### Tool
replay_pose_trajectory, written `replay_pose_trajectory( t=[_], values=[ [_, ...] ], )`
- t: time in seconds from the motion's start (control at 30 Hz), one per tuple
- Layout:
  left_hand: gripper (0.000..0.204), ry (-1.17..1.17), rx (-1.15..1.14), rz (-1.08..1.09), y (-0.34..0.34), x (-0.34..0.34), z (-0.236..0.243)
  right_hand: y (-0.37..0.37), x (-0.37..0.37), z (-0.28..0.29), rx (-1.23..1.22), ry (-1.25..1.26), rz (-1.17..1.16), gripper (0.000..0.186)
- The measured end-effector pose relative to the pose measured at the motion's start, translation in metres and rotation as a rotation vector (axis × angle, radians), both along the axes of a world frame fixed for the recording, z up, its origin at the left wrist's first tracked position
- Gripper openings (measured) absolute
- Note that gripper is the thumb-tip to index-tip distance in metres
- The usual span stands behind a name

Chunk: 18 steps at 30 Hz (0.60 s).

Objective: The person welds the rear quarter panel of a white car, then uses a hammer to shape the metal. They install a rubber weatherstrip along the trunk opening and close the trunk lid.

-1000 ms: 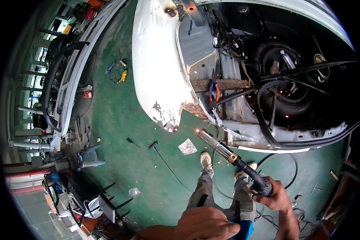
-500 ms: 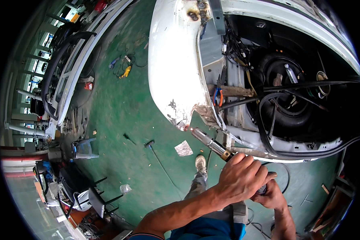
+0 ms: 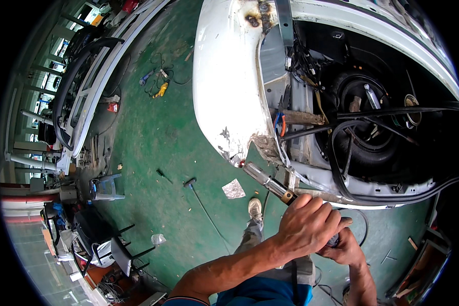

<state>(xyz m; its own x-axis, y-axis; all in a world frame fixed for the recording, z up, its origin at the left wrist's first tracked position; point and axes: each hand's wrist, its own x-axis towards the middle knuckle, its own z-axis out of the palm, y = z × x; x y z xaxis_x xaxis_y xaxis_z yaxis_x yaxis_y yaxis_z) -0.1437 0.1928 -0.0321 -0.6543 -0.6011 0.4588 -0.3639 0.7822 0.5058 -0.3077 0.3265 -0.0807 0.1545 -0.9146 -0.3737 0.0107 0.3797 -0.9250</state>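
My left hand [image 3: 311,224] is closed around the black body of a long, tube-shaped metal tool with a silver nose [image 3: 258,175] and a brass-coloured collar. Behind it, my right hand [image 3: 343,249] wraps the tool's dark rear end, close against the left. The tool points up and left, its tip right at the lower corner of a white car body panel [image 3: 227,76]. There the paint is scraped and a small reddish spot shows; whether tip and metal touch I cannot tell. Bare, crumpled metal [image 3: 265,146] lies just beside that corner.
Right of the panel, the open boot holds a spare wheel [image 3: 359,102], a loose black rubber seal [image 3: 336,163], a wooden piece [image 3: 303,118] and orange-and-blue pliers [image 3: 280,122]. On the green floor lie a hammer [image 3: 189,182], foil-like sheet [image 3: 233,189] and yellow tool [image 3: 161,90]. A chair [image 3: 120,255] stands left.
The panel and boot have shifted slightly right in the picture. A bright glint at the tool's tip is gone, and the panel corner shows a dark red spot. Both hands keep their grip.
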Motion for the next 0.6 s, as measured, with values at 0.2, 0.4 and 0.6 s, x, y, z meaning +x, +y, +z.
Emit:
replay_pose_trajectory(
  t=[0.2,0.4,0.6],
  values=[
    [0.039,0.003,-0.001,0.01,0.0,0.0,0.001,0.001,-0.001,0.0,0.01,-0.008,0.011,0.029],
    [0.039,0.041,-0.023,0.036,0.0,-0.002,0.001,-0.003,0.003,0.003,-0.024,0.016,0.009,0.031],
    [0.038,0.024,-0.023,0.006,0.003,-0.003,0.0,0.007,-0.002,0.0,0.045,-0.027,-0.001,0.032]
  ],
)
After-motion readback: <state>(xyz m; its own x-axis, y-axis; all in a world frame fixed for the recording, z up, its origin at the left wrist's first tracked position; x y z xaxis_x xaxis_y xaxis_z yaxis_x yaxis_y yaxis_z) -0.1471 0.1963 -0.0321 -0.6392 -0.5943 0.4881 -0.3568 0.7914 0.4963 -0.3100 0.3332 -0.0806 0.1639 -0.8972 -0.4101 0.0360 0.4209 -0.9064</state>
